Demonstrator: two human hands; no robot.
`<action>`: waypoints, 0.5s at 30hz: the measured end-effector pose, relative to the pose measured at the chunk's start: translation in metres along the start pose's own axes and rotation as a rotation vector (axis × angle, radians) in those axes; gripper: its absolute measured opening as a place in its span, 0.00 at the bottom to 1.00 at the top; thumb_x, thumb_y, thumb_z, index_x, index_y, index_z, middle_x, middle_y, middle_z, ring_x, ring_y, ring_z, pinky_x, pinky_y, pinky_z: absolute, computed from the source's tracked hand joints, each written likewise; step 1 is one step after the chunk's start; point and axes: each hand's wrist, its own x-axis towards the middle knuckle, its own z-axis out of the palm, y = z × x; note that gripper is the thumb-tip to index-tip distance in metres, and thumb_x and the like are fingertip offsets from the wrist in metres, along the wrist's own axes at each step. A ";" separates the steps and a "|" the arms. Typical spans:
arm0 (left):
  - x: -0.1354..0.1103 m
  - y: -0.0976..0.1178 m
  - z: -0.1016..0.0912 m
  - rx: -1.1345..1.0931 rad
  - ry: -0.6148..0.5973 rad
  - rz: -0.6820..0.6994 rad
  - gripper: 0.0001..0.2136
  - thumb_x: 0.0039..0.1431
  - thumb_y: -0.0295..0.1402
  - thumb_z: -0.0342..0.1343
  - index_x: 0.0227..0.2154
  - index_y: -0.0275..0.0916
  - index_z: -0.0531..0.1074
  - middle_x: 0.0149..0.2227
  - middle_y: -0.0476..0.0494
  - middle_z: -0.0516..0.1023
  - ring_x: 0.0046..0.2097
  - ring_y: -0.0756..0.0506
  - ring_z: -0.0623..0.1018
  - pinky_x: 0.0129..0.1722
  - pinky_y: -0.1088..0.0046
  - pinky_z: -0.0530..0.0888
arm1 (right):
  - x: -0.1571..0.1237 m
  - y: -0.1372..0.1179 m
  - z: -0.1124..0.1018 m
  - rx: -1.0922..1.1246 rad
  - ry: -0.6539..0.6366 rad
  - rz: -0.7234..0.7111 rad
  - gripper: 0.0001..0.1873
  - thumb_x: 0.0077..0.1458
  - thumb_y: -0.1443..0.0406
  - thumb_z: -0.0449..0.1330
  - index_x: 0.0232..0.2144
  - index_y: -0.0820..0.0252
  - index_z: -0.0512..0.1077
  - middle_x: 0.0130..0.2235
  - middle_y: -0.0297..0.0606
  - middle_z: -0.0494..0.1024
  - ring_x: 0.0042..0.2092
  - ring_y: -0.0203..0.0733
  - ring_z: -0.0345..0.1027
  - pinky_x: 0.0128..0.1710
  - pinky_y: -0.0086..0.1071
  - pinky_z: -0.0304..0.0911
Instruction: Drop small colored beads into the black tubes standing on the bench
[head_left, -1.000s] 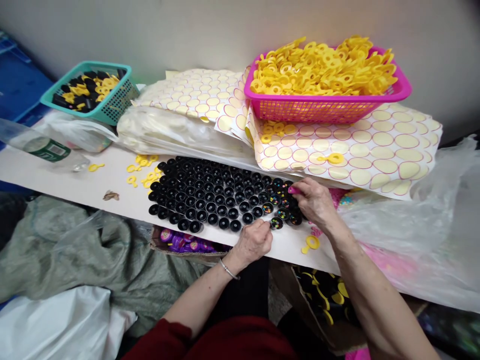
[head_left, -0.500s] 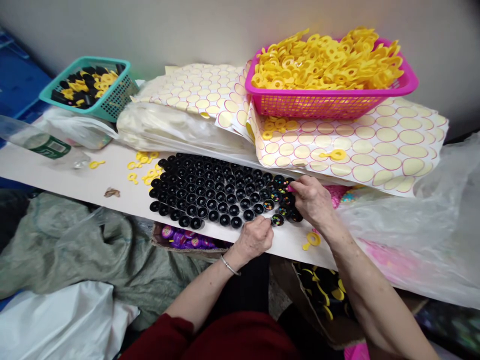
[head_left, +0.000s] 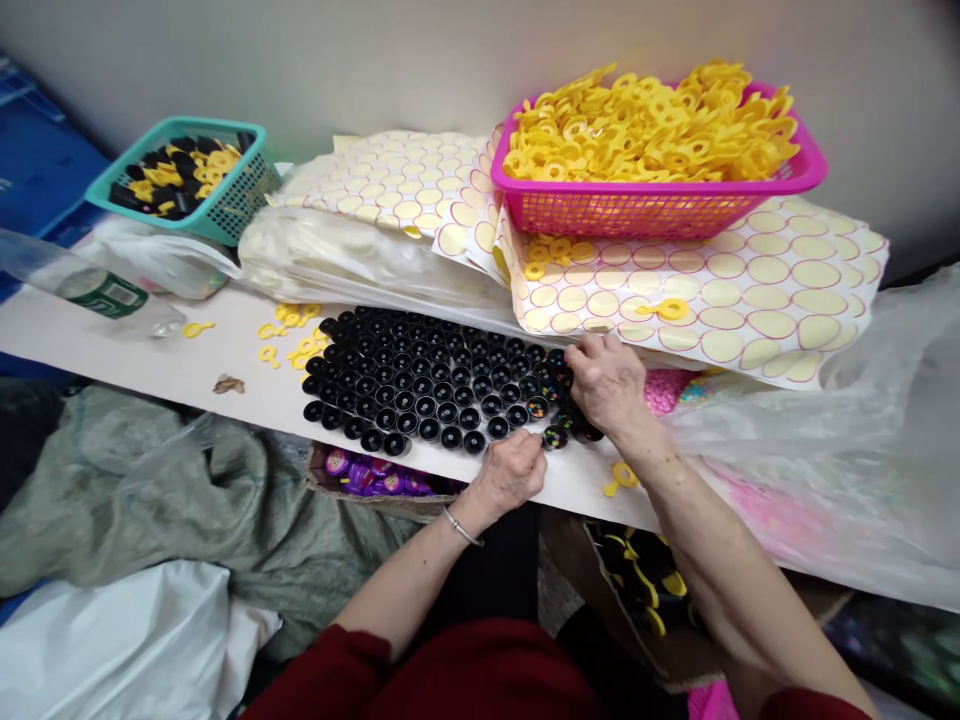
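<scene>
Many small black round cups (head_left: 420, 375) stand packed in rows on the white table (head_left: 247, 390). A few cups at the right end hold coloured beads (head_left: 555, 436). My left hand (head_left: 510, 472) rests closed at the table's front edge, fingertips against the nearest cups. My right hand (head_left: 604, 382) lies over the right end of the cups with its fingers curled down; anything in them is hidden.
A pink basket (head_left: 652, 205) heaped with yellow rings sits at the back right on sticker sheets (head_left: 750, 290). A teal basket (head_left: 187, 180) of black and yellow parts is at the back left. A plastic bottle (head_left: 97, 290) lies left. Loose yellow rings (head_left: 289, 335) and plastic bags (head_left: 825, 440) surround the cups.
My right hand has shifted up and back over the far right cups, and the pink piece seen at its fingertips earlier is no longer visible. The left hand has stayed put.
</scene>
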 end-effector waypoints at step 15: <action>0.006 -0.003 -0.003 -0.085 0.062 0.025 0.08 0.56 0.23 0.45 0.29 0.38 0.69 0.24 0.50 0.68 0.27 0.52 0.70 0.28 0.79 0.67 | -0.163 0.137 -0.043 0.220 0.410 0.899 0.10 0.45 0.58 0.57 0.23 0.60 0.69 0.25 0.35 0.66 0.30 0.39 0.60 0.34 0.38 0.62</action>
